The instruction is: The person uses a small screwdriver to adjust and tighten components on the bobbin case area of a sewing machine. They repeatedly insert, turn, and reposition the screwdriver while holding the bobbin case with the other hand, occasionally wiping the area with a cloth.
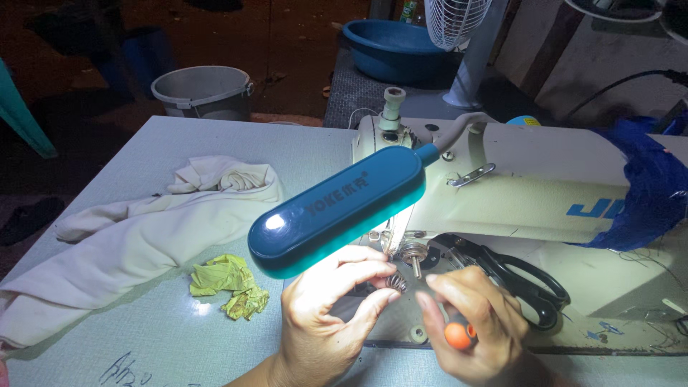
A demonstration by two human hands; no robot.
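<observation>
Your left hand (326,304): fingertips pinched on small metal spring part (396,282) under cream sewing machine (516,186); right hand (473,322): closed around orange-handled tool (456,335); steady both near table's front edge.

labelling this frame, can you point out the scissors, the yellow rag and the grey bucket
scissors (534,287), head view, on the black handle loops
yellow rag (229,283), head view, middle of the crumpled cloth
grey bucket (204,92), head view, on its front wall

Small metal bobbin case (396,282) pinched under sewing machine (502,186) needle.
</observation>
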